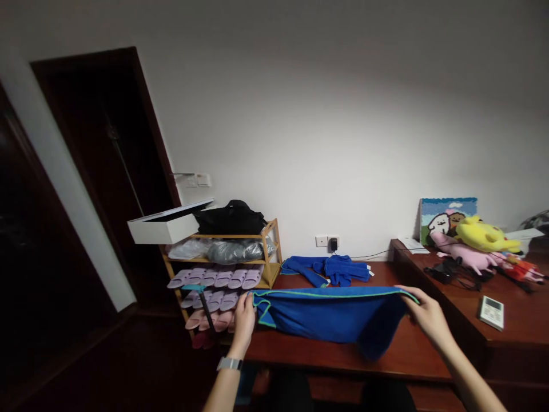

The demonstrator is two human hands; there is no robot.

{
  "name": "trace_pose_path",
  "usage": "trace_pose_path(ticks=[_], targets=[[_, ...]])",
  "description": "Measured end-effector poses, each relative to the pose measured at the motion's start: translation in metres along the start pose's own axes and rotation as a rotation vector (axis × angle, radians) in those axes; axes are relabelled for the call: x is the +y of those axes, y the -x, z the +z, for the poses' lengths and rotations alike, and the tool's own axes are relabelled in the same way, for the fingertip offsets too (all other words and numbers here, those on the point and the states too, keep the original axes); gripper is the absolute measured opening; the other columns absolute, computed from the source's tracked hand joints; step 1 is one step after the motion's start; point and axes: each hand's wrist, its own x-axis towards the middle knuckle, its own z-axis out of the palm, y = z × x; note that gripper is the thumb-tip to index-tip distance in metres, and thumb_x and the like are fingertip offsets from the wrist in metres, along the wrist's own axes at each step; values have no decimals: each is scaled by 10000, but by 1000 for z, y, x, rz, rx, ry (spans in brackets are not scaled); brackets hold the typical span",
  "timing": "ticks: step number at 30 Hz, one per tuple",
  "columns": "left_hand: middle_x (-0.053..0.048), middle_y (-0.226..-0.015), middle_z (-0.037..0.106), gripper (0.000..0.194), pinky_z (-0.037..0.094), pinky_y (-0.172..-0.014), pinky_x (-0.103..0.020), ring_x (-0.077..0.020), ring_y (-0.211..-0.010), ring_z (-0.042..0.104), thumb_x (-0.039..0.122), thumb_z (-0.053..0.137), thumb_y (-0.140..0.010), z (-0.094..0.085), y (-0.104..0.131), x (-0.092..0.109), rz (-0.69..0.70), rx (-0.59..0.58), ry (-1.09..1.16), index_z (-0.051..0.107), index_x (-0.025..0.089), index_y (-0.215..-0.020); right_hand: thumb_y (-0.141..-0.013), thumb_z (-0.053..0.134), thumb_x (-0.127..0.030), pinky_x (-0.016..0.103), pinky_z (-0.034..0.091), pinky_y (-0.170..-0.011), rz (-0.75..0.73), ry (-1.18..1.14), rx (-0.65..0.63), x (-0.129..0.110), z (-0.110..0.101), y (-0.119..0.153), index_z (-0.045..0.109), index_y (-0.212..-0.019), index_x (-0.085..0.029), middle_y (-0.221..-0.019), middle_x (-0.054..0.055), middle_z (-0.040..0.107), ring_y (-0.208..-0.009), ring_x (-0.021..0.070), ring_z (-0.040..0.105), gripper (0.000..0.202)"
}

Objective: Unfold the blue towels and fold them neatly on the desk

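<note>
A blue cloth with green edging [326, 317], like a towel, is stretched between my two hands over the front of the wooden cabinet top [412, 360]. My left hand [245, 313] is closed on its left corner, where the green edge folds over. Pinched in my right hand [422, 312] is the opposite upper corner. Between them the top edge runs nearly straight, and the rest sags below, lowest toward the right. Behind it, against the wall, lie more blue cloths [343, 269], crumpled, with small white tags.
To the left stands a wooden rack [271, 274] with several slippers [225, 276], a black bag [231, 217] and a white box [165, 229]. On the raised right section are plush toys [484, 234], a picture [429, 212] and a white device [492, 312]. A cable runs from a wall plug [333, 244].
</note>
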Motion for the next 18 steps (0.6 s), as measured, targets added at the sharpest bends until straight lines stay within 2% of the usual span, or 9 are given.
trace_pose_path(ticks=[2,6,8,11,12,14,16,18], targets=[[-53,-961,704,452,549,-853,-366,-252,-954,671,650,475,-916,-5,-4,28,57,-7,-15,612,225,-985,-750,687,-608,274,487,-450,-64,13,17,-20,-22,-3,761,-1085,-194,-827,49,762,-499,147,583,538],[-25,-906,659,455,531,-835,-353,-236,-904,643,675,430,-944,-12,-8,85,181,-38,-6,580,246,-969,-776,689,-591,281,569,-641,-212,81,58,-62,-56,-9,755,-1114,-206,-972,64,782,-680,171,661,517],[-23,-930,645,446,533,-840,-352,-235,-910,645,683,496,-909,-19,-7,113,329,-154,-27,566,252,-1001,-787,682,-596,277,569,-649,-255,98,89,-82,-70,-11,746,-1127,-215,-962,59,779,-686,171,659,515],[-37,-1081,646,515,539,-868,-350,-256,-1007,654,598,745,-740,-31,-1,143,553,-460,-207,594,262,-1099,-789,683,-636,273,549,-563,-265,113,149,-100,-90,-9,743,-1109,-229,-869,50,766,-601,165,622,521],[-40,-1128,643,489,539,-875,-343,-258,-1032,655,523,769,-725,-35,2,147,588,-540,-290,614,270,-1114,-781,690,-652,272,543,-540,-266,124,161,-102,-97,-6,748,-1088,-237,-869,50,765,-589,165,616,520],[-43,-1155,652,333,537,-894,-333,-249,-1045,663,376,695,-771,-41,8,145,598,-618,-415,662,278,-1087,-755,711,-676,263,537,-512,-261,160,161,-100,-111,2,759,-1050,-257,-863,43,765,-585,165,616,515],[-58,-1120,690,268,538,-931,-339,-247,-1047,675,305,599,-791,-48,12,128,561,-625,-441,703,268,-1035,-736,731,-681,252,544,-507,-237,195,137,-89,-126,13,767,-1041,-273,-839,35,765,-602,172,631,511],[-72,-1074,738,284,546,-962,-361,-268,-1061,684,339,593,-770,-55,13,102,484,-598,-409,735,257,-1002,-744,732,-669,252,556,-505,-201,195,106,-73,-139,24,770,-1056,-276,-828,38,767,-620,185,651,503]])
